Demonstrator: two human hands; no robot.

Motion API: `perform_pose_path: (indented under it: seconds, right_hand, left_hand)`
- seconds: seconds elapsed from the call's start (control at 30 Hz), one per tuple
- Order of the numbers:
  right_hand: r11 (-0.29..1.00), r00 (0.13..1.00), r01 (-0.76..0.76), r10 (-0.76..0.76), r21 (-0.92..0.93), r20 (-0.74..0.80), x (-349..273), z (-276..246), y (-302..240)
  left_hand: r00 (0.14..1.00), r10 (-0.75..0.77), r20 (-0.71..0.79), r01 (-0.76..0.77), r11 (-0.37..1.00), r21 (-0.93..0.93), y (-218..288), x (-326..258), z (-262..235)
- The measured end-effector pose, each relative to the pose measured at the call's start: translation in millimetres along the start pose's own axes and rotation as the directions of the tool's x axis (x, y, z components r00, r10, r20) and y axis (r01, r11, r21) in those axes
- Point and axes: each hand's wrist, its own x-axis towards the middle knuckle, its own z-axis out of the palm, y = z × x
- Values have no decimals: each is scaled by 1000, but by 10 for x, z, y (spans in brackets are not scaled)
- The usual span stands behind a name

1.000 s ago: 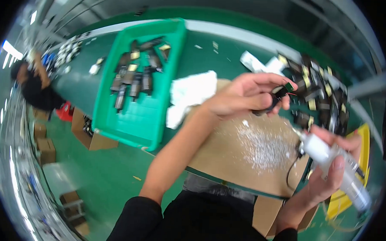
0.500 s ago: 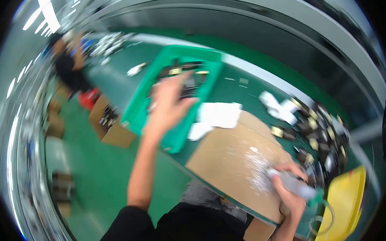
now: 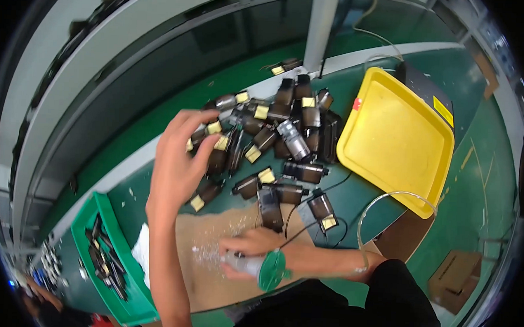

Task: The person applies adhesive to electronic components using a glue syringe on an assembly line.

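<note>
My left hand (image 3: 180, 154) reaches over the left side of a pile of dark, translucent plastic containers (image 3: 295, 140), several with pale yellow tags. Its thumb and fingers are apart, with nothing seen between them. Low in the middle, my right hand (image 3: 252, 244) is closed around a translucent dispensing syringe (image 3: 243, 263) with a green cap (image 3: 273, 271). The syringe lies level above a brown cardboard sheet (image 3: 204, 286), which is sprinkled with clear and whitish bits. A clear tube (image 3: 370, 206) loops by my right forearm.
A yellow tray (image 3: 392, 137) sits at the right of the green bench. At the lower left, a green bin (image 3: 105, 206) holds several dark parts, with white cloth (image 3: 141, 254) beside it. A metal post (image 3: 320, 31) rises behind the pile. A cardboard box (image 3: 455, 280) stands on the floor.
The view has swung right, toward the pile and yellow tray. My left hand has gone from over the green bin to the pile. My right hand keeps the syringe over the cardboard.
</note>
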Motion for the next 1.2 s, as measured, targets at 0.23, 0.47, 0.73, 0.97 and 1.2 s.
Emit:
perform_pose_path:
  seconds: [0.23, 0.47, 0.73, 0.97, 1.2]
  right_hand:
    - [996, 993, 77, -80, -43, -85, 54, 112, -109]
    - [999, 995, -8, 3, -50, -104, 99, -96, -18]
    - [990, 990, 120, -125, -72, -63, -18, 127, 327]
    - [972, 995, 100, -96, -211, 31, 73, 88, -273]
    - [918, 990, 82, -118, -387, -71, -47, 134, -391]
  left_hand:
    - [961, 58, 271, -137, 950, 282, -534, 1859, 1175]
    - [842, -227, 490, -41, 878, 477, -356, 2360, 1740]
    - [954, -287, 90, 300, 925, -232, -1337, 1679, 343]
    - [872, -490, 1, 35, 61, -998, -955, -588, -744]
    - [810, -583, -61, -214, -198, -957, -932, -1638, -596]
